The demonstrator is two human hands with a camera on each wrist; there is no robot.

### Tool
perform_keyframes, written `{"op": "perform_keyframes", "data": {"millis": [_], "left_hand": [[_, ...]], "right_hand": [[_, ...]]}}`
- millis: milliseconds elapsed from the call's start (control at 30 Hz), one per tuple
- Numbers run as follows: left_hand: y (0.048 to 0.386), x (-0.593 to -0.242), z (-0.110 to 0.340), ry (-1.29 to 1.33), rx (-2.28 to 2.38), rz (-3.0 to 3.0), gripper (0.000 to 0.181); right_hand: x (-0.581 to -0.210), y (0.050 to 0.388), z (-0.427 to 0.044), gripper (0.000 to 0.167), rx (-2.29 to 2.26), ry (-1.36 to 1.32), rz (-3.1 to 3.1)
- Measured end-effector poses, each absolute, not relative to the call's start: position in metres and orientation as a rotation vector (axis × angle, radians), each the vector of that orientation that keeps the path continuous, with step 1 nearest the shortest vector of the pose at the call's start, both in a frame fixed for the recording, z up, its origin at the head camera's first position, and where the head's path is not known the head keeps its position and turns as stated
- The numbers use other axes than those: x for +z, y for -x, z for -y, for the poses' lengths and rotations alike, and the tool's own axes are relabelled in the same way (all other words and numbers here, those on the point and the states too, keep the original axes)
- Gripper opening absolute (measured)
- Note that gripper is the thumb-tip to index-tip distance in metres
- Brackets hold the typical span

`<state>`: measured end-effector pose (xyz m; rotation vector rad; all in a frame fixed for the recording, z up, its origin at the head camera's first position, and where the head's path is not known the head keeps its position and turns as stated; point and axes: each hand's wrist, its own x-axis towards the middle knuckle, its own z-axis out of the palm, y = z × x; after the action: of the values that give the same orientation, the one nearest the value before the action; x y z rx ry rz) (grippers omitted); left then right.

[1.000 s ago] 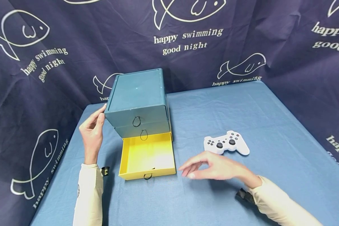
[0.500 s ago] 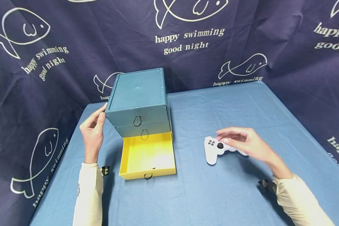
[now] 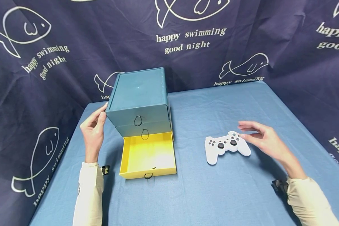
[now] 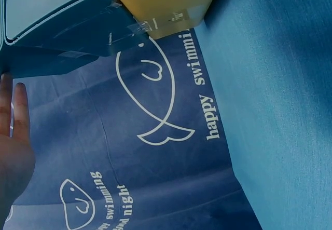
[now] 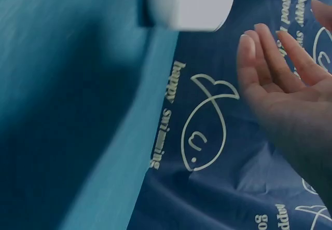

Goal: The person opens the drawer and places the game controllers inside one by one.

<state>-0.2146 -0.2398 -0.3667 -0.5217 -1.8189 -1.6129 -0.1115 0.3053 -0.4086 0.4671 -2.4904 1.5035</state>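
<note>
My left hand (image 3: 92, 133) touches the front left corner of a blue drawer box (image 3: 138, 89), its fingers fairly straight against the side. Beneath the two blue drawers, a yellow drawer (image 3: 148, 153) is pulled out, with a black loop on its front. To the right, a white game controller (image 3: 227, 146) lies on the table with its buttons and sticks facing up. Over its right end hovers my right hand (image 3: 266, 139), fingers loosely extended and holding nothing. In the right wrist view, a gap shows between the hand and the controller (image 5: 194, 4).
A blue cloth covers the table (image 3: 203, 194). Behind and at both sides hangs a dark blue curtain (image 3: 192, 66) printed with white fish and lettering. The open yellow drawer juts toward the front of the table.
My right hand has moved right and away from beside the yellow drawer, passing over the controller to its right end. The left hand stays at the box corner.
</note>
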Motion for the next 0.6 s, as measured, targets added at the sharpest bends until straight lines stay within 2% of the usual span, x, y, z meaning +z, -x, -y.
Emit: {"op": "perform_keyframes", "data": {"millis": [233, 600], "left_hand": [[0.215, -0.366, 0.24, 0.537, -1.57, 1.842, 0.028], [0.216, -0.367, 0.24, 0.522, -1.617, 1.812, 0.027]], "right_hand": [[-0.421, 0.11, -0.315, 0.052, 1.438, -0.386, 2.657], [-0.43, 0.112, -0.322, 0.063, 1.401, -0.435, 2.786]]}}
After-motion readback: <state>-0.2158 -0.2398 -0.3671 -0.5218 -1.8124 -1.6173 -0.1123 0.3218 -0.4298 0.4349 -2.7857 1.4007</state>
